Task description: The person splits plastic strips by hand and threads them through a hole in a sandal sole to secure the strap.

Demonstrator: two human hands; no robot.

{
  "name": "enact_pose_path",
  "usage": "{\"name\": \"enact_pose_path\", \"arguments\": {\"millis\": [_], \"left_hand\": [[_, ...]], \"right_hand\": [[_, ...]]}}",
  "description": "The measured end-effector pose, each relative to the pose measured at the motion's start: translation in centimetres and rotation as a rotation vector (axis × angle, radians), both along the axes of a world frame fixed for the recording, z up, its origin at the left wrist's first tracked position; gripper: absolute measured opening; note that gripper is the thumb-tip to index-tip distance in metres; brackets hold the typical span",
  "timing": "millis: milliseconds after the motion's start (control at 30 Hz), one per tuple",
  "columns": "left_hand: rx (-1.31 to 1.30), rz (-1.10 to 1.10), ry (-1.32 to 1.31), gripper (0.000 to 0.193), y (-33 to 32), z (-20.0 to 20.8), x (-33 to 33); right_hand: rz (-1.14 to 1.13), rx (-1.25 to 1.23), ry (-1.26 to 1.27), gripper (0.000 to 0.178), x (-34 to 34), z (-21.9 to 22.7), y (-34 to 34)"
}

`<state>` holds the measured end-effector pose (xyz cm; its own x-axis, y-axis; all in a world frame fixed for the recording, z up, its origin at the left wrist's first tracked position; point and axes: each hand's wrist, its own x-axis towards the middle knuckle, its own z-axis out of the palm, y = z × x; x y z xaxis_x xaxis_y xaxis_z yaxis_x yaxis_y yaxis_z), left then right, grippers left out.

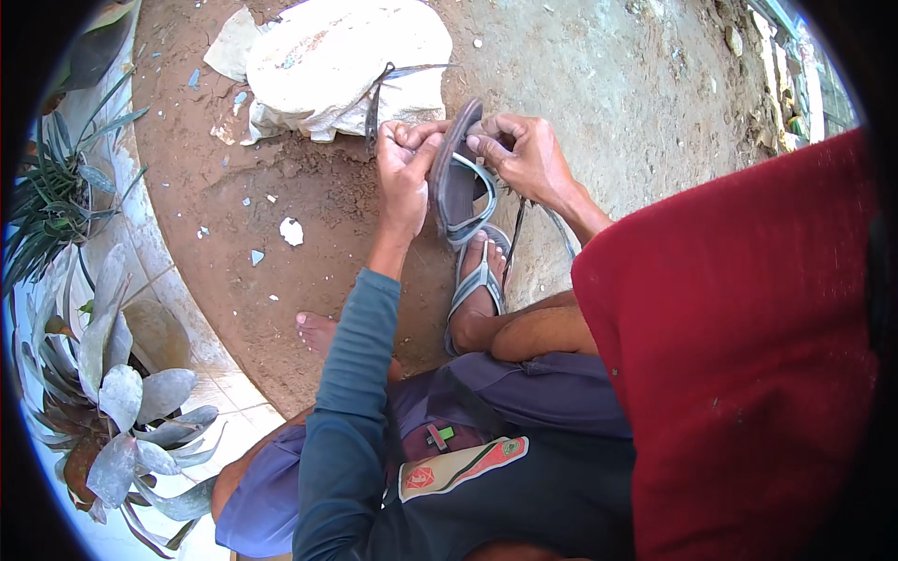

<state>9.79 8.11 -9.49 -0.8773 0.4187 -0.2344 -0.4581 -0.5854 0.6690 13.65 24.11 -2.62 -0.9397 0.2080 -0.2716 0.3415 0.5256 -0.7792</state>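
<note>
A flip-flop sandal [458, 192] with a dark sole and light grey straps stands tilted on its edge between my hands. My left hand [409, 173] is closed at the sole's left side, with its thumb against the edge. At the toe end, my right hand [526, 161] has its thumb and fingers pinched together against the sandal; what is between those fingertips is hidden. A thin dark strip [373, 110] rises beside my left fingertips, and its kind is unclear. Below, a matching sandal [480, 280] is on my right foot.
A bulging white sack [351, 61] lies on the bare earth beyond my hands. Potted plants [122, 397] stand on a white tiled ledge [154, 220] at the left. Red cloth [730, 346] fills the right side. Pale chips [292, 231] dot the ground.
</note>
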Motion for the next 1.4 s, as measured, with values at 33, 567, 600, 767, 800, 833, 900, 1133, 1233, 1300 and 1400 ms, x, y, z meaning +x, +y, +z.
{"name": "enact_pose_path", "arguments": {"millis": [33,567,600,767,800,833,900,1133,1233,1300,1400], "left_hand": [[-0.070,0.054,-0.006,0.035,0.2,-0.9,0.0],[-0.247,0.101,0.071,0.030,0.0,-1.1,-0.8],[-0.248,0.096,0.071,0.030,-0.3,-1.5,-0.8],[-0.283,0.088,0.042,0.026,-0.5,-1.5,-0.5],[-0.284,0.082,0.042,0.026,-0.5,-0.8,-0.6],[-0.303,0.105,0.022,0.025,-0.6,-0.2,-0.8],[-0.325,0.163,0.056,0.023,-0.7,0.0,-1.1],[-0.525,0.301,0.258,0.023,-3.1,0.7,-2.1],[-0.547,0.365,0.270,0.022,-4.0,1.8,-2.7],[-0.592,0.474,0.344,0.022,-5.3,1.3,-3.5],[-0.566,0.604,0.291,0.023,-11.3,1.8,-7.0]], "right_hand": [[0.008,-0.025,0.027,0.026,0.0,0.0,-0.2],[0.107,-0.400,0.138,0.036,-1.3,-1.2,2.0],[0.102,-0.402,0.138,0.036,-1.5,-1.5,2.1],[0.315,-0.394,0.065,0.023,-3.0,-2.2,3.2],[0.349,-0.399,0.090,0.020,-3.0,-2.2,3.4],[0.343,-0.399,0.091,0.020,-2.9,-2.3,3.4],[0.339,-0.307,0.158,0.018,-2.9,-2.5,3.1],[0.380,-0.340,0.166,0.019,-2.3,-2.5,3.8],[0.397,-0.313,0.237,0.019,-2.2,-2.7,3.8],[0.407,-0.356,0.201,0.020,-2.2,-2.7,3.4],[0.390,-0.313,0.221,0.019,-1.4,-3.3,5.1]]}}
